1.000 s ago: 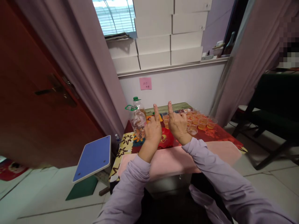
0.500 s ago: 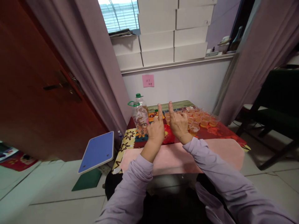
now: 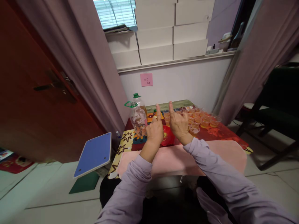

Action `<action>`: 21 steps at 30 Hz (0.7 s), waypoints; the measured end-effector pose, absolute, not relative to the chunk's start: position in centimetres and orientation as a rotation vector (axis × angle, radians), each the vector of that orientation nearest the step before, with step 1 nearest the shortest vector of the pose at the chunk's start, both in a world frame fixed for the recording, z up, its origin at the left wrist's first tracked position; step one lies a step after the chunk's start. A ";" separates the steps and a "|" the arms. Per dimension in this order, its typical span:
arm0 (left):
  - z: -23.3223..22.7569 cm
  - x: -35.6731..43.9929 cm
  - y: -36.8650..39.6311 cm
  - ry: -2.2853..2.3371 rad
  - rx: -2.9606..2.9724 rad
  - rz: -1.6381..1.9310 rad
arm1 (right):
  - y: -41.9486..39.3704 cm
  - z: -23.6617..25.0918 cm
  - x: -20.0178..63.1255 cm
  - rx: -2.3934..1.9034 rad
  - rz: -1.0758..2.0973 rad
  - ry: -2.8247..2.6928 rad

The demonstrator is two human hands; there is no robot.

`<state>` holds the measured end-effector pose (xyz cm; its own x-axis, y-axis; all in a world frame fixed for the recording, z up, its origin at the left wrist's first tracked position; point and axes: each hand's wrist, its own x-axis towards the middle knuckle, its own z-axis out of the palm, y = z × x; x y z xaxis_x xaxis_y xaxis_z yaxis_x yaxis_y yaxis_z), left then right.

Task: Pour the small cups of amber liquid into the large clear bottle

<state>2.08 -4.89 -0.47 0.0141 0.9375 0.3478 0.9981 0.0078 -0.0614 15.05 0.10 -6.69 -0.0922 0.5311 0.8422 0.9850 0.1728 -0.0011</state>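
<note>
My left hand [image 3: 154, 130] and my right hand [image 3: 179, 124] are raised side by side above a low table [image 3: 217, 155], backs toward me. Each has its index finger pointing up and the other fingers curled; neither holds anything. Behind the left hand stands a clear plastic bottle [image 3: 137, 119] with a green ring and no cap. A second bottle with a green cap [image 3: 138, 99] stands just behind it. Several small clear cups of amber liquid [image 3: 201, 119] crowd the table beyond my right hand. A red object [image 3: 167, 138] lies on the cloth between my wrists.
A pink cloth [image 3: 221, 155] covers the table's near edge. A blue board [image 3: 93, 155] leans on the floor at the left, by a red-brown door [image 3: 35, 102]. Curtains hang on both sides. A dark chair [image 3: 273, 115] stands at the right. A pink note [image 3: 146, 79] is stuck on the wall.
Both hands keep the same pose; the left index finger has drawn slightly closer to the right one. The view has shifted a little with my head.
</note>
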 end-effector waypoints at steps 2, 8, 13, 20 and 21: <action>-0.6 2.1 -4.2 -1.998 -2.027 -0.285 | 0.8 -6.8 15.2 -1.450 -0.755 -1.743; -0.9 1.8 -2.2 -2.025 -2.041 -0.257 | 2.6 -6.9 15.1 -1.480 -0.766 -1.757; -0.1 1.1 -1.2 -2.089 -2.053 -0.293 | 3.5 -6.4 15.0 -1.482 -0.806 -1.713; 0.2 0.8 0.6 -2.147 -1.979 -0.309 | 4.8 -5.8 14.7 -1.483 -0.672 -1.752; 0.2 0.7 0.8 -2.156 -1.984 -0.305 | 5.0 -5.8 14.7 -1.495 -0.631 -1.767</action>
<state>0.71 0.83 0.18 -0.0821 0.9563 0.2806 0.9966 0.0800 0.0191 14.70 5.03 -5.83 -0.0624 0.6197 0.7824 0.9750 0.2054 -0.0849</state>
